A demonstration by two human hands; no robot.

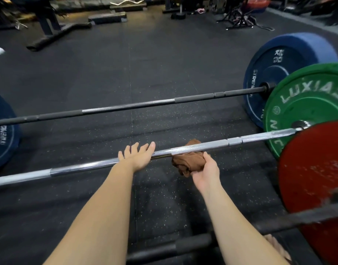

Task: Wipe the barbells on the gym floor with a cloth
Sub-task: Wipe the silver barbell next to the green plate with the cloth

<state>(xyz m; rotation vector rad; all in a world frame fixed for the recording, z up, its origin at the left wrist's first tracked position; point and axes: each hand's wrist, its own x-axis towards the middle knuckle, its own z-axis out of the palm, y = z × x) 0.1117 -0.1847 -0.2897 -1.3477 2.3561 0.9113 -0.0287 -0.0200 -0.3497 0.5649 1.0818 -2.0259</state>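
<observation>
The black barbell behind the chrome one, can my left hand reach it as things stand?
Probably yes, with a lean: the left hand rests open on the chrome barbell, and only floor lies between it and the black barbell.

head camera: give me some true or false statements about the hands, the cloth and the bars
1. The right hand holds a brown cloth against the chrome bar. True.
2. The far black bar carries red plates. False: its plates are blue plates; the red plate sits nearest the camera.
3. The chrome bar has a green plate at its right end. True.
4. The left hand has a tight grip on the far black bar. False: it lies with straight fingers on the chrome bar, just left of the cloth.
</observation>
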